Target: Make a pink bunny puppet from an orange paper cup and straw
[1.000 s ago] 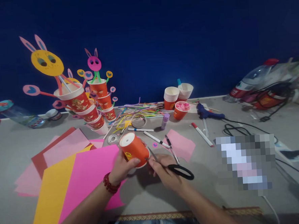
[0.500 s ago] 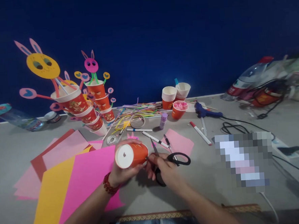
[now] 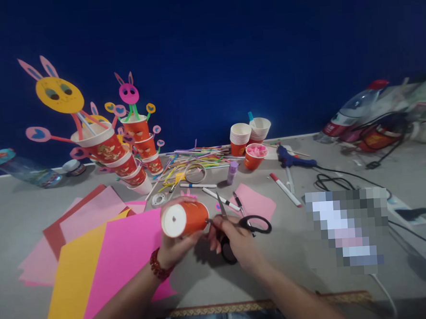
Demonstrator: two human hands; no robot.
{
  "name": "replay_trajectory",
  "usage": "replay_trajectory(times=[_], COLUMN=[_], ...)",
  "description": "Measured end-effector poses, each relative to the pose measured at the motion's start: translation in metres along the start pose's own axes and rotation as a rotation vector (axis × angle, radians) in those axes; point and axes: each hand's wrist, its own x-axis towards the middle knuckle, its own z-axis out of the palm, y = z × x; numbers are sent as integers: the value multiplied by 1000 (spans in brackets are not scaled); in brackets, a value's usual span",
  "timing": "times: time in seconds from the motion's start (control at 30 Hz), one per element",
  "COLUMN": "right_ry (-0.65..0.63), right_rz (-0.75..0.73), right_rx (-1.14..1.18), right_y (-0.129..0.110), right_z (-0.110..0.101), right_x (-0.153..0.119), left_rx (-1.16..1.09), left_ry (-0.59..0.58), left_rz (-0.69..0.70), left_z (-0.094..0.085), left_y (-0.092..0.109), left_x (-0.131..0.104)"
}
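Observation:
My left hand (image 3: 176, 251) is wrapped round a red paper cup (image 3: 195, 217) tipped on its side. Its white round end faces left and up toward me and has a small dark hole in it. In my right hand (image 3: 241, 242) is a pair of black-handled scissors (image 3: 257, 225), with the blades spread. One blade points up and away from me; the tip of the other is at the cup's right edge, and I cannot tell whether it cuts in. Both hands are close together above the grey table.
Coloured paper sheets (image 3: 128, 261) lie left. Behind stand cup figures (image 3: 102, 149), loose pipe cleaners or straws (image 3: 201, 155), stacked cups (image 3: 239, 138) and a glue stick (image 3: 231, 173). Markers (image 3: 285, 189), a blue glue gun (image 3: 295, 160), its cord and a bottle (image 3: 352, 110) are right.
The cup and my left hand have shifted slightly left and up. My right hand has barely moved, while the upper scissor blade stands a little more upright and farther from the cup.

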Motion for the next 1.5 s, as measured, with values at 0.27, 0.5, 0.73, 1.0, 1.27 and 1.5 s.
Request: replay_trajectory(times=[0.27,0.5,0.73,1.0,1.27,1.5], right_ry=[89,-22,-73,-92,-109,91], right_rz=[-161,-240,-275,-168,-686,-658], right_rx=[-68,-197,-397,-323,-689,-576], right_y=[-3,5,4,19,-2,1], right_z=[-10,-10,-13,-15,-18,-20], right_x=[-7,-7,-8,-3,-3,0], left_rx=[-378,-450,-392,-153,-364,-632], left_ry=[-5,-66,-101,-166,-11,-45], left_rz=[-212,-226,-186,-122,-264,-513], left_z=[12,13,10,0,7,9], left_y=[12,18,9,6,12,13], left_x=[13,13,11,4,11,13])
